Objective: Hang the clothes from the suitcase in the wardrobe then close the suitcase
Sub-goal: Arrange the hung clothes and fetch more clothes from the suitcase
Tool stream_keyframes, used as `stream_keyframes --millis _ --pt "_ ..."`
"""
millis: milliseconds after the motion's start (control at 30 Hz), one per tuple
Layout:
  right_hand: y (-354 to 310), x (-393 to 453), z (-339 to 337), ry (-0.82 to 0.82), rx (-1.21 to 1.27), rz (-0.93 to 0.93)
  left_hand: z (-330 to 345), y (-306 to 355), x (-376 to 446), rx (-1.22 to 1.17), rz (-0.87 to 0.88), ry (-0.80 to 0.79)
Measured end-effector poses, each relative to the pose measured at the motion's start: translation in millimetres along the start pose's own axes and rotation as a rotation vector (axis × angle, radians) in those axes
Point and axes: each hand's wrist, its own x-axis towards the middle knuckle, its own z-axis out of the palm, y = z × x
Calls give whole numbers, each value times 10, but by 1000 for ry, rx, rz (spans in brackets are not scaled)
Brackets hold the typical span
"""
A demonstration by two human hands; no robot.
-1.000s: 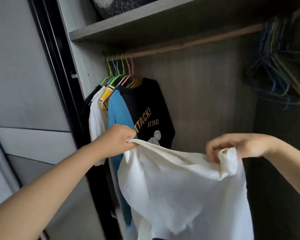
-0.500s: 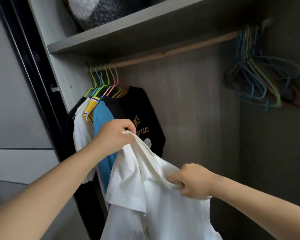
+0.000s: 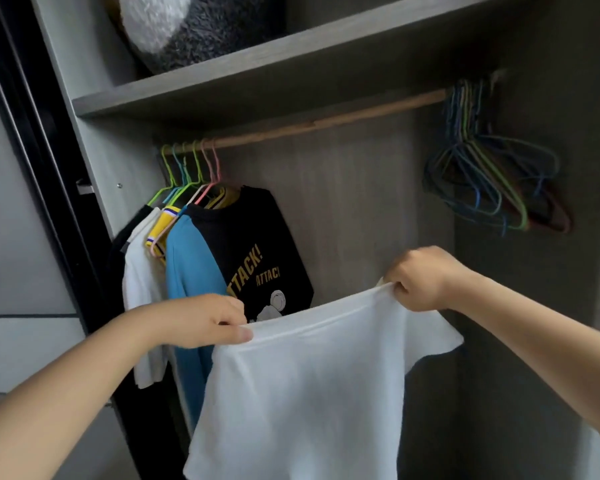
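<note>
A white T-shirt [image 3: 302, 393] hangs spread out in front of the open wardrobe. My left hand [image 3: 205, 320] pinches its top edge at the left, and my right hand [image 3: 423, 278] grips the top edge at the right, a little higher. Above runs the wooden rail [image 3: 326, 123]. Several shirts hang on coloured hangers at the rail's left end, the front one a black shirt [image 3: 253, 251] with yellow lettering and a blue sleeve. A bunch of bare wire hangers [image 3: 489, 181] hangs at the rail's right end. The suitcase is out of view.
A grey shelf [image 3: 257, 77] sits over the rail with a fluffy grey and white cushion [image 3: 194, 26] on it. The dark sliding-door frame [image 3: 39, 168] stands at the left. The wardrobe's right side wall [image 3: 534, 306] is close to my right arm.
My right hand has moved up and right along the shirt, and my left hand has dropped. The shirt now hangs stretched flat between them instead of bunched.
</note>
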Motion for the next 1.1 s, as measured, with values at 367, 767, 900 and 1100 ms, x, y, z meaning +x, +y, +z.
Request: stream_keyframes --millis 367,767,900,1100 --pt "281 -190 -480 -90 62 328 85 97 346 -403 -80 139" --pt "531 -231 -628 80 178 225 -107 219 748 -24 106 715" --pt "723 166 -610 136 30 578 -120 325 702 7 159 800" --pt "1012 457 -418 121 243 915 -129 316 561 143 107 811"
